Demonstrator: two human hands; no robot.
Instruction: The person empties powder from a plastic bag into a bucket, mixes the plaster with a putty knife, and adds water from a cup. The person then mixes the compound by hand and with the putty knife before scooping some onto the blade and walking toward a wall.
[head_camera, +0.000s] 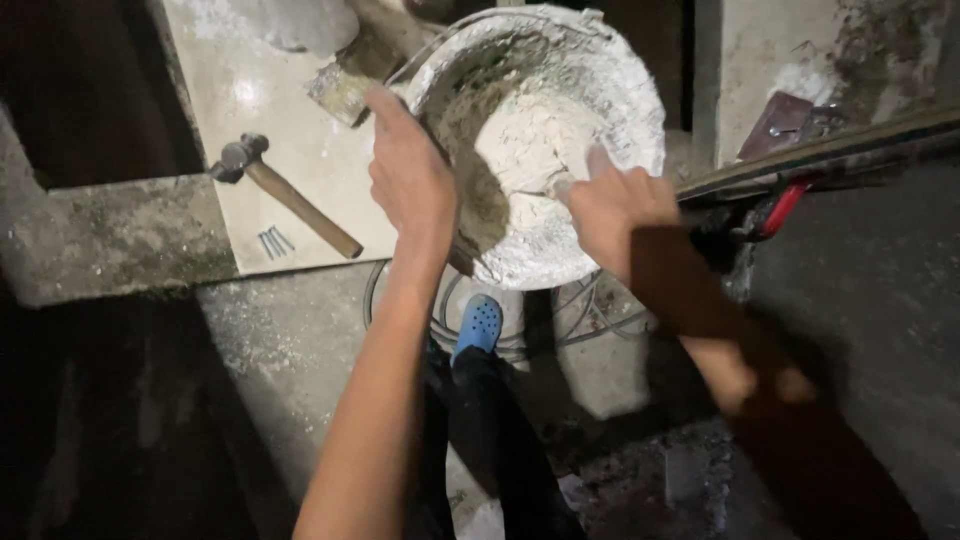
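1. Both hands work at a plaster-crusted bucket (620, 110): the left hand (410, 180) has its grip closed over the near-left rim, thumb pointing up along the edge
2. Right hand (610, 205) reaches inside the bucket, its grip closed on a small tool whose shape I cannot make out, pressed into the pale lump of plaster (535, 140)
3. Tilted toward the person, the bucket shows its whitish, caked inner wall, and a thin wire handle (440, 45) arcs over the far-left rim
4. Left of the bucket lies a pale board (230, 90) carrying a hammer (290, 195) with a wooden handle, a few loose nails (274, 241) just below it, and a dusty brush (345, 90) close to the left thumb
5. Below the bucket a blue clog (480, 322) stands on the dusty floor (290, 340) among loops of wire (590, 320)
6. To the right a dark bar (830, 150) runs across, with a red-handled tool (785, 205) under it
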